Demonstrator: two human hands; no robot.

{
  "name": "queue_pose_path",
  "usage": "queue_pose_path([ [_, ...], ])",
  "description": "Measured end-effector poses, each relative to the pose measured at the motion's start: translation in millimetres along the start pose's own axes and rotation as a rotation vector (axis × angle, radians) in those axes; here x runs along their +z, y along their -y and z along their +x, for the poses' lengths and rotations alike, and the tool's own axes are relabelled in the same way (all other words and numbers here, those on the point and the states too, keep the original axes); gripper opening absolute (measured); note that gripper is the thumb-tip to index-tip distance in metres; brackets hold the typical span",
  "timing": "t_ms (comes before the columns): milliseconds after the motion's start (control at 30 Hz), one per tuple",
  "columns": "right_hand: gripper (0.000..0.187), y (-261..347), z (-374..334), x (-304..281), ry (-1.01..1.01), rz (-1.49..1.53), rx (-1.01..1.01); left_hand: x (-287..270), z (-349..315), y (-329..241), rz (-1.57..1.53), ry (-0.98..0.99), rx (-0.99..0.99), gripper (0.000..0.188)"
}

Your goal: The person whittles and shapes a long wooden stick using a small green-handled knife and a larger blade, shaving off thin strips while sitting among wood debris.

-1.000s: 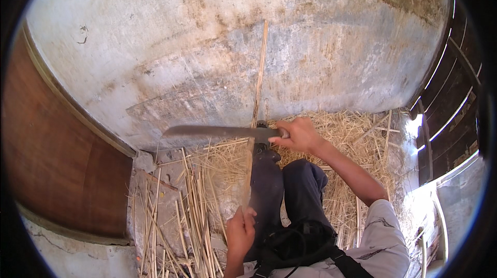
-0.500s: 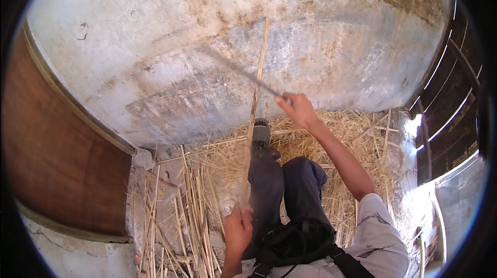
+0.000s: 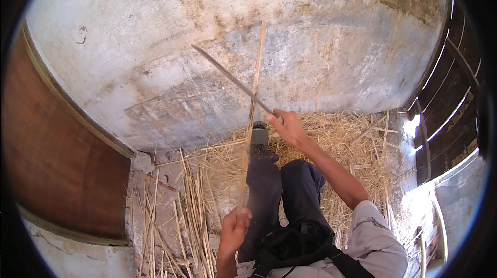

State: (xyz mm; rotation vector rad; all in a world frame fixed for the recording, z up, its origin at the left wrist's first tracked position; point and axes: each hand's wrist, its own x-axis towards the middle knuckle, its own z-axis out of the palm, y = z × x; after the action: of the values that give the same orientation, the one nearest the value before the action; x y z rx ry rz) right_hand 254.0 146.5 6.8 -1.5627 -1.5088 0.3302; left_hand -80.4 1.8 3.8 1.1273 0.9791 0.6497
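Observation:
My left hand (image 3: pixel 234 228) is closed around the near end of a long, thin bamboo strip (image 3: pixel 258 66), which points away from me toward the wall. In my right hand (image 3: pixel 289 129) is the handle of a long, narrow knife (image 3: pixel 223 71). Its blade slants up to the left and crosses the strip a little beyond my foot; the two appear to touch at the crossing. A darker patch shows on the strip just below the blade. My right fingers wrap the handle, so most of it is hidden.
Loose pale strips (image 3: pixel 192 221) lie heaped on the floor at my left. Thin shavings (image 3: pixel 341 138) cover the ground around my legs (image 3: pixel 266 179). A stained wall (image 3: pixel 336 61) rises ahead, a brown wooden panel (image 3: pixel 67 159) stands left, and dark slats (image 3: pixel 450 92) stand right.
My right hand has moved toward me and slightly left, bringing the knife lower along the strip. The blade was blurred before and now looks sharp. My left hand has barely shifted.

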Motion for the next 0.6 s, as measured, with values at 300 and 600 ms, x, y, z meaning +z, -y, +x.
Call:
queue_pose_path([
  [300,0.056,-25.4,39.7,-20.5,-0.160,-0.092,0.062,17.7,-8.5,-14.7,-0.087,0.025,-0.122,0.032],
  [600,0.060,-17.8,9.8,-36.0,0.236,-0.344,-0.284,13.4,-6.1,-16.1,-0.080,0.025,-0.081,0.035],
])
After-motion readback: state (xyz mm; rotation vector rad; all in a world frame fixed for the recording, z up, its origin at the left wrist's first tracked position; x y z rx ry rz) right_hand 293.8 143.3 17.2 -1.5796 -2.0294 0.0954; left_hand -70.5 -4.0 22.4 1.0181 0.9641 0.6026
